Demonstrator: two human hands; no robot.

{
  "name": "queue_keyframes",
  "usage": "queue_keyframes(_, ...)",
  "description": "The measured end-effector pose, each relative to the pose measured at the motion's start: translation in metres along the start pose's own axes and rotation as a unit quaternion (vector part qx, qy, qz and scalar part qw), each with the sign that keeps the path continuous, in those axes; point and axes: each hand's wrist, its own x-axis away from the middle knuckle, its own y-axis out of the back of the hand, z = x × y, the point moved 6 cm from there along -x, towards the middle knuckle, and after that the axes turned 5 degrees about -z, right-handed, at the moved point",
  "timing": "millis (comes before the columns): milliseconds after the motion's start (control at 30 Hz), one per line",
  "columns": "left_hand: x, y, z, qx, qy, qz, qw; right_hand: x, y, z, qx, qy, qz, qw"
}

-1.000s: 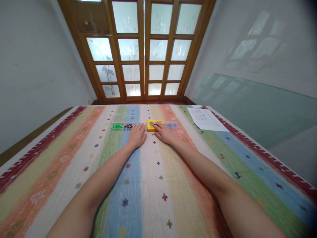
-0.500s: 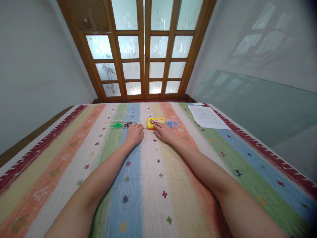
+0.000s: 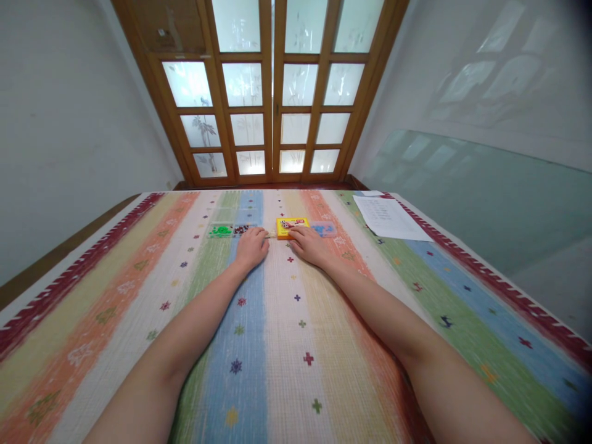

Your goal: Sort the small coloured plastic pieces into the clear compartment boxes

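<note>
Toward the far middle of the table, my left hand [image 3: 252,247] lies palm down, fingers stretched forward. It rests against the near edge of a clear divided box [image 3: 221,231] with green beads in one section and dark brown ones in the other. A small pale item [image 3: 272,234], too small to name, is just right of its fingertips. My right hand [image 3: 309,246] also lies palm down, its fingertips resting on the near edge of a yellow box [image 3: 287,226] with printed lettering. Behind its knuckles, a clear container [image 3: 324,229] of light blue pieces is partly hidden.
A striped, patterned cloth [image 3: 287,333] covers the table. White printed sheets [image 3: 391,217] lie at the far right. Beyond the table stand wooden doors with glass panes [image 3: 291,86], and a glass sheet [image 3: 462,185] leans against the right wall.
The view has shifted very slightly. Both hands and the boxes keep their places relative to one another.
</note>
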Motion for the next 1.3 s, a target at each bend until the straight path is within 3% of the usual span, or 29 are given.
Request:
queue_keyframes(133,-0.008,0.008,0.01,0.009,0.009,-0.012,1.0,-0.001,-0.001,0.0,-0.002,-0.006,0.006,1.0)
queue_keyframes(300,-0.037,0.04,0.037,-0.019,0.036,-0.066,0.997,-0.002,-0.002,-0.001,-0.02,-0.017,0.009,1.0)
queue_keyframes(500,-0.055,0.054,0.071,-0.098,0.006,0.014,0.995,-0.002,0.0,-0.002,-0.019,-0.016,0.015,1.0)
queue_keyframes(767,-0.024,0.053,0.089,-0.11,-0.022,0.043,0.993,-0.001,-0.002,-0.003,-0.02,-0.018,0.012,1.0)
queue_keyframes(967,-0.009,0.049,0.096,-0.116,-0.005,0.104,0.988,-0.002,-0.001,-0.003,-0.024,-0.013,0.011,1.0)
queue_keyframes(1100,-0.015,0.058,0.091,-0.133,-0.032,0.091,0.986,-0.002,0.001,-0.002,-0.021,-0.012,0.016,1.0)
queue_keyframes(1300,-0.039,0.061,0.104,-0.139,-0.044,0.15,0.978,-0.002,0.002,-0.002,-0.024,-0.005,0.021,0.999)
